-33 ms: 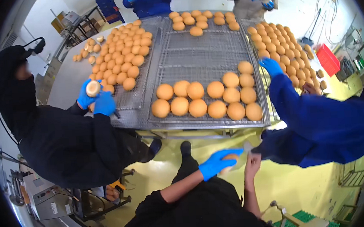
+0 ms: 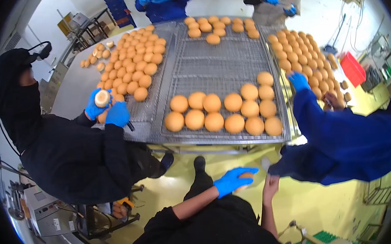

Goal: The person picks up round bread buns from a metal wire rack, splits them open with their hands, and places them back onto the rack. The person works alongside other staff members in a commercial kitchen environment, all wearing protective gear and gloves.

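- Cupped in our left hand [image 2: 233, 180], in its blue glove low in the middle of the frame, sits a round bun [image 2: 244, 181]; that grip is closed around it, fingers curled over the top.
- Just to its right, our bare right hand [image 2: 269, 187] pinches a small pale tool [image 2: 265, 164], too blurred for us to name.
- We judge the bun light, soft and easily dented, with a crust that could crack, so we would hold it by its sides with spread fingers, not squeeze.
- At left of the frame, a person in black holds another bun [image 2: 102, 98] in blue gloves over the bench [image 2: 73, 92].
- In the middle, the wire cooling rack [image 2: 219, 70] carries two rows of golden buns [image 2: 213, 113] near its lower edge and a few at its top; its centre is bare mesh.
- Upper left, a heap of buns [image 2: 139, 64] lies on a second rack.
- At right, more buns [image 2: 306, 55] fill a tray beside a person in blue; a red crate [image 2: 352, 69] stands beyond.
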